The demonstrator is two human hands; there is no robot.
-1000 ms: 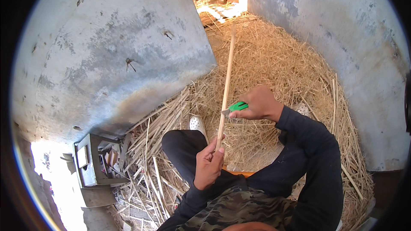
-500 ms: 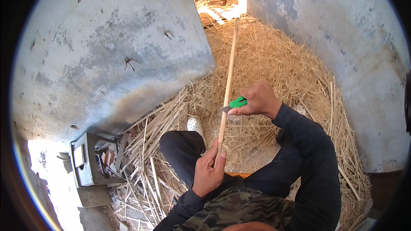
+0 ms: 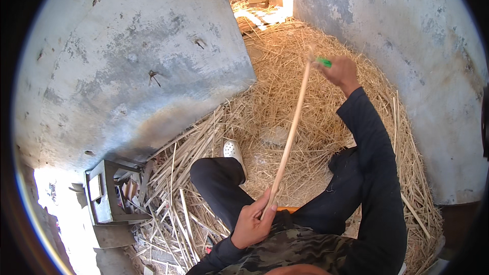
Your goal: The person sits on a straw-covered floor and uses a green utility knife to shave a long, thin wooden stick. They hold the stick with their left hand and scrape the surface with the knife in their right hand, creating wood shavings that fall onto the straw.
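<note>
A long, pale wooden strip (image 3: pixel 291 135) slants up and away from my lap. My left hand (image 3: pixel 253 224) is closed around its near end, thumb lying along it. Out at arm's length, my right hand (image 3: pixel 340 73) grips a green-handled utility knife (image 3: pixel 323 62). The knife is at the far end of the strip; its blade is blurred, and I cannot tell whether it touches the wood. A blurred pale patch, perhaps a shaving, shows just beyond the blade.
Shavings (image 3: pixel 331 122) cover the floor ahead. Loose strips (image 3: pixel 188 147) are heaped at the left, near a worn wooden box frame (image 3: pixel 104 193). Plastered walls (image 3: pixel 153 46) stand on both sides, and a brick (image 3: pixel 258 0) lies at the far end. My pale shoe (image 3: pixel 233 153) is on the floor.
My right hand has moved the knife away from me along the strip to its far end. The strip has tilted rightward, and my left hand has come slightly nearer my body.
</note>
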